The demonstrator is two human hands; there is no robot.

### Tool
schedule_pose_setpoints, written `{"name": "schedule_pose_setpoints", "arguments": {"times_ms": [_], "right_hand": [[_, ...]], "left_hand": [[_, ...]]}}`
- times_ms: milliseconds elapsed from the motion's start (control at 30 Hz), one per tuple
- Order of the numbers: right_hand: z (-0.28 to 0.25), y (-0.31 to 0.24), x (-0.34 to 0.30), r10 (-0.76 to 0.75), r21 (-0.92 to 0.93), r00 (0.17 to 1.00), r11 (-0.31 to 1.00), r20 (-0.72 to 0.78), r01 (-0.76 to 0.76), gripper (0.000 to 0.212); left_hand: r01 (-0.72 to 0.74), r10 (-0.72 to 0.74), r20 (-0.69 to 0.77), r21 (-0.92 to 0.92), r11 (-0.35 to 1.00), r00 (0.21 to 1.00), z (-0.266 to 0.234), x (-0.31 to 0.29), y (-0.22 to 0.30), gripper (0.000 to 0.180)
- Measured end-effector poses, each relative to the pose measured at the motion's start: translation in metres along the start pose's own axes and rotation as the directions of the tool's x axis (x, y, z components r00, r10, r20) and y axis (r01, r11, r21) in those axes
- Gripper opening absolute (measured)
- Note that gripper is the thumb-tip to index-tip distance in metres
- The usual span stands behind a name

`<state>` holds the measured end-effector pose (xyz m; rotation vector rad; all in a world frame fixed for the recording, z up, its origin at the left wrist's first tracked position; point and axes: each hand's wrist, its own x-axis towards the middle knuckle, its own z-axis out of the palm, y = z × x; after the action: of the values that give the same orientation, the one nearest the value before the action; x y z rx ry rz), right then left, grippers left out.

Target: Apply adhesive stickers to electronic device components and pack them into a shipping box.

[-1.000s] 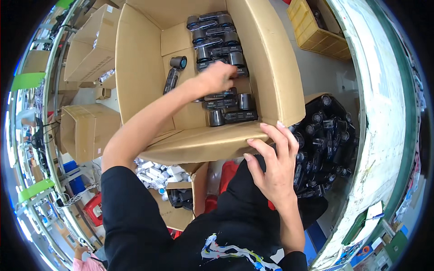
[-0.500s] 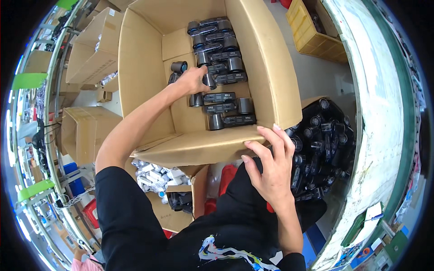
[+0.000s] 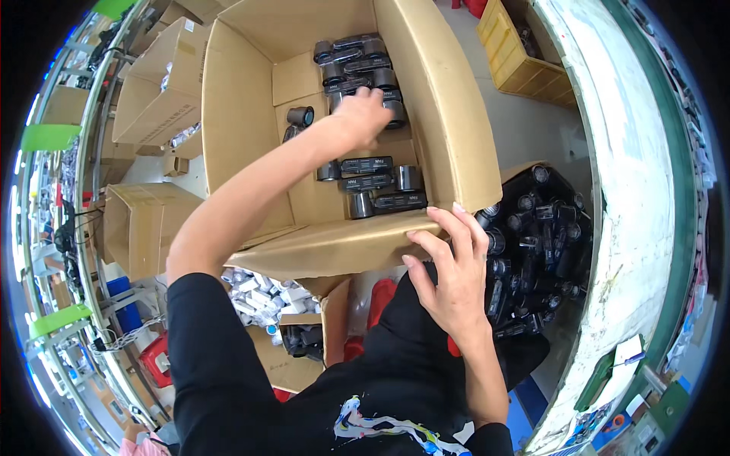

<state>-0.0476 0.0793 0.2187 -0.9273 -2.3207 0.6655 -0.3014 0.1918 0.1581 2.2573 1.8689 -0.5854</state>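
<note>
My left hand (image 3: 363, 119) reaches into a large cardboard box (image 3: 242, 114), its fingers curled down and slightly blurred. Below it lie black handheld devices with round barrels and slim handles; whatever it grips is hidden underneath. More of these devices (image 3: 357, 57) sit in a stacked column along the box's right side. A nearer group (image 3: 369, 182) lies by the front wall, and another barrel (image 3: 300, 116) is at the left. My right hand (image 3: 456, 285) rests its spread fingertips on the near flap (image 3: 334, 251), holding nothing.
On the right, a heap of similar black devices (image 3: 536, 251) lies beside a white-topped ledge (image 3: 631, 190). A yellow crate (image 3: 525, 57) stands farther back. Below the box is a carton of small white packs (image 3: 266, 296). Open cartons (image 3: 148, 228) and shelving stand left.
My left hand has moved right and slightly farther in, from the barrel it was grasping. Bare cardboard shows where a device's handle lay. The right hand stays on the flap.
</note>
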Motion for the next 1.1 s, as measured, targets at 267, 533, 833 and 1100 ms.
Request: {"name": "schedule_pose_setpoints", "arguments": {"times_ms": [267,533,833,1100], "right_hand": [[-0.002,0.001,0.000,-0.007,0.000,1.000,1.000,0.029,0.007,0.042],[0.002,0.002,-0.001,0.005,0.013,1.000,1.000,0.006,-0.005,0.039],[0.002,0.001,0.001,0.005,0.003,1.000,1.000,-0.005,-0.005,0.038],[0.002,0.001,0.003,0.003,-0.043,1.000,0.999,-0.014,-0.004,0.038]], "left_hand": [[0.154,-0.092,0.214,-0.298,0.942,0.973,0.040,-0.005,-0.030,0.052],[0.688,-0.123,0.695,-0.640,0.341,0.708,0.086,-0.038,-0.066,0.069],[0.536,-0.007,0.536,-0.844,-0.012,0.844,0.100,-0.033,-0.050,0.062],[0.519,-0.072,0.520,-0.854,-0.040,0.851,0.085,-0.040,-0.039,0.084]]}}
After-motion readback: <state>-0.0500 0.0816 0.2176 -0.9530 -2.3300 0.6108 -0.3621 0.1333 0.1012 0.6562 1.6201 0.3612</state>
